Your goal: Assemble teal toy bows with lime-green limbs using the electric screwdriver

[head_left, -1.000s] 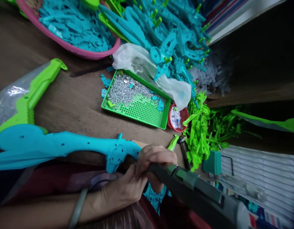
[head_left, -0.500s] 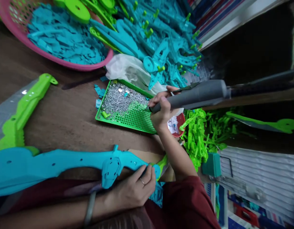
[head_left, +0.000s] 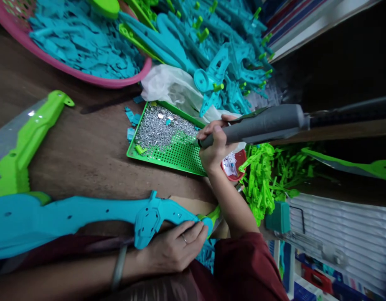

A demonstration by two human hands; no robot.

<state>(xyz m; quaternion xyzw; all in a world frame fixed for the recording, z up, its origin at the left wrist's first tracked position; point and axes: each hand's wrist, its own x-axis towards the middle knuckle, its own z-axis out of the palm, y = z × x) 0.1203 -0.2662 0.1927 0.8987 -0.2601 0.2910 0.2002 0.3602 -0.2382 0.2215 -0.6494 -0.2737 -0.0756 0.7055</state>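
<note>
A grey electric screwdriver (head_left: 258, 127) is wrapped in my right hand (head_left: 213, 144), its tip pointing left over a green perforated tray (head_left: 183, 156). Small silver screws (head_left: 161, 129) cover the tray's left part. My left hand (head_left: 180, 246), with a ring and a bracelet, closes its fingers on the narrow, rounded right end of a long blue plastic piece (head_left: 108, 215). This piece lies across the table's front edge, with a raised block near its middle. The undersides of my left fingers are hidden.
A pink basket (head_left: 118, 81) of blue scraps stands at upper left, beside piled blue parts (head_left: 224, 71). Lime parts (head_left: 258, 184) heap up on the right near a small red basket (head_left: 239, 169). A lime-edged piece (head_left: 33, 138) lies on the brown table (head_left: 95, 167).
My view has shifted slightly. The left fingers have moved a little along the blue piece's end. My right hand still holds the screwdriver over the tray.
</note>
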